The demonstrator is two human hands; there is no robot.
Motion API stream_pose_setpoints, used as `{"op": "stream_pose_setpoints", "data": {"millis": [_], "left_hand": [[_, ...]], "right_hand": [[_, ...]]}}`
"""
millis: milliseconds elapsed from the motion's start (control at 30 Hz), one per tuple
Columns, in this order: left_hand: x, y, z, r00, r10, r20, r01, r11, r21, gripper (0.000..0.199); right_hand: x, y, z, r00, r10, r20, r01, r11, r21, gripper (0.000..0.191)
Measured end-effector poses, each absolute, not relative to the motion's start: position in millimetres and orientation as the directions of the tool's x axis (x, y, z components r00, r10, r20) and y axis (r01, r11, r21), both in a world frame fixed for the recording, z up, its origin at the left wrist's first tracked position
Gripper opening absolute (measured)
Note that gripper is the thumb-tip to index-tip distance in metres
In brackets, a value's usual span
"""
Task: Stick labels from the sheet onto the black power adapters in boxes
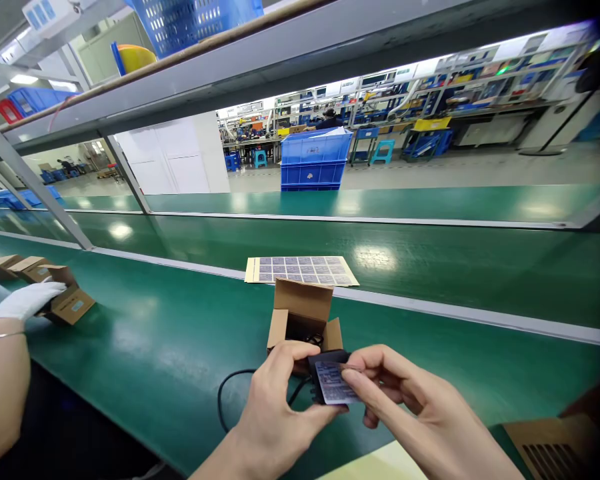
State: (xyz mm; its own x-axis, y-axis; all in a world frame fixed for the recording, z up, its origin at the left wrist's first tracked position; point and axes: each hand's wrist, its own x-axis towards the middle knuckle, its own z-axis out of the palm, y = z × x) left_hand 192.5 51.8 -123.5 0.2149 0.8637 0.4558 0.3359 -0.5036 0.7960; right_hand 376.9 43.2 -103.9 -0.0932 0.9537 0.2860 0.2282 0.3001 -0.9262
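Note:
My left hand (280,407) holds a small black device (316,381) between thumb and fingers, above the green bench. A black cable (221,393) loops out to its left. With thumb and forefinger pinched, my right hand (395,393) grips the right edge of a grey printed label (335,384), which lies over the face of the device. Just behind my hands stands an open cardboard box (303,301), its lid up and some black cable inside. Past the box is a sheet of printed labels (300,270).
At the left, a co-worker's white-gloved hand (25,301) touches an open carton (71,305), with more cartons (1,267) behind. A brown carton with slots (550,447) sits at the lower right. Yellow paper (380,465) lies at the front edge. A shelf beam (190,70) crosses overhead.

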Motion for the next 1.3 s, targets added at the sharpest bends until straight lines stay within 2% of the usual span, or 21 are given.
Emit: {"op": "stream_pose_setpoints", "data": {"millis": [233,433,600,1300], "left_hand": [[193.4,50.9,-123.4,0.229,0.826,0.516,0.342,-0.564,0.751,0.05],[193.8,50.2,-124.9,0.227,0.807,0.546,0.354,-0.59,0.726,0.052],[194.0,50.7,-125.2,0.233,0.795,0.559,0.357,-0.605,0.711,0.052],[194.3,51.8,-120.3,0.23,0.746,0.625,0.403,-0.658,0.637,0.054]], "right_hand": [[374.2,42.6,-98.0,-0.084,0.946,0.314,0.261,0.325,-0.909,0.031],[369.4,33.9,-89.7,-0.044,0.987,0.156,0.259,0.162,-0.952,0.031],[367.4,31.2,-86.4,-0.051,0.99,0.128,0.228,0.137,-0.964,0.031],[372.7,35.8,-93.9,-0.093,0.962,0.258,0.343,0.274,-0.899,0.026]]}}
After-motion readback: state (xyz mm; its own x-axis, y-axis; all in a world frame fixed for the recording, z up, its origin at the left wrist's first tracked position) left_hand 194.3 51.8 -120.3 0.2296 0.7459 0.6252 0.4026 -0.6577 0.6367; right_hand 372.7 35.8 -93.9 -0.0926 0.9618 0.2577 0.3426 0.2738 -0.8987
